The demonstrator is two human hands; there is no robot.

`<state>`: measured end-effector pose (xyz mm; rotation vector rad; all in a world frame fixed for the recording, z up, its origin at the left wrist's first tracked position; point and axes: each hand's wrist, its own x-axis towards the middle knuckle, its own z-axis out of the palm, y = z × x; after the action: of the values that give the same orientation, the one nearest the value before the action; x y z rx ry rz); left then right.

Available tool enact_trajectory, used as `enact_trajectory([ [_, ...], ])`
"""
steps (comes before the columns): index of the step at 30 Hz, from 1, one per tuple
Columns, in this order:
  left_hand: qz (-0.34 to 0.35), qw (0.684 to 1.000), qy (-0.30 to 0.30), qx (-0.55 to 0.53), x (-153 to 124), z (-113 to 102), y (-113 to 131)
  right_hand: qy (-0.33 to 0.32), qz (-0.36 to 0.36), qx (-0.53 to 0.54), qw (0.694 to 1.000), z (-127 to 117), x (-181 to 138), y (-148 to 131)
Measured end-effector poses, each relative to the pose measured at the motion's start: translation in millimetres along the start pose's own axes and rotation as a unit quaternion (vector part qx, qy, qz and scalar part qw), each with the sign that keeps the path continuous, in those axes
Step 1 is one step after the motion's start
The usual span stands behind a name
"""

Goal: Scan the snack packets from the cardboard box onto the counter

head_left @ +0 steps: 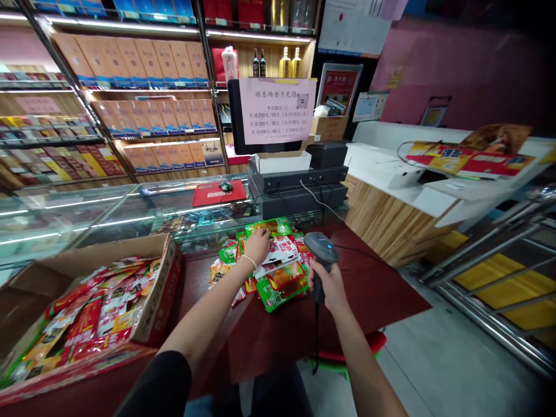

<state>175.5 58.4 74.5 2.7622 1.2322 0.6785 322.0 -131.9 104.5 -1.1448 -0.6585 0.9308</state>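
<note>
My right hand [330, 285] is wrapped round the handle of a dark grey barcode scanner [320, 246], which shows a small blue light. Its head tips over the right side of a pile of snack packets [282, 278] in green, red, white and orange wrapping. On the pile's upper left, my left hand [257, 245] has its fingers curled down on a snack packet [275, 248]; the fingertips are partly hidden. A cable hangs below the scanner's handle. At the left stands an open cardboard box [167, 278] holding many more snack packets.
Behind the pile are a monitor with a pink paper sign [278, 110], a dark cash drawer [299, 179] and a red mouse pad [208, 194] with a mouse. A glass counter [108, 208] runs left. Metal railing [490, 249] stands right; a red stool [373, 344] sits below the table.
</note>
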Motion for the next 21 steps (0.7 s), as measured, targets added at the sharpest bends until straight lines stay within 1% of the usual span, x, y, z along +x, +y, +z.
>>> enact_trajectory([
  [7,0.000,1.000,0.010,-0.024,-11.1,-11.1,-4.6,-0.029,-0.008,-0.002,1.000,5.6,-2.8,1.7],
  [11,-0.010,0.998,0.024,-0.054,-22.8,-28.1,-10.2,-0.059,-0.004,-0.015,0.998,17.4,-7.2,-0.1],
  [16,-0.017,0.993,0.054,-0.103,-45.9,-67.3,-24.1,-0.091,0.001,-0.047,0.995,47.8,-11.3,2.4],
  [21,-0.045,0.990,0.076,-0.109,-83.3,-117.6,-49.4,-0.147,0.015,-0.058,0.987,91.9,-17.8,10.5],
])
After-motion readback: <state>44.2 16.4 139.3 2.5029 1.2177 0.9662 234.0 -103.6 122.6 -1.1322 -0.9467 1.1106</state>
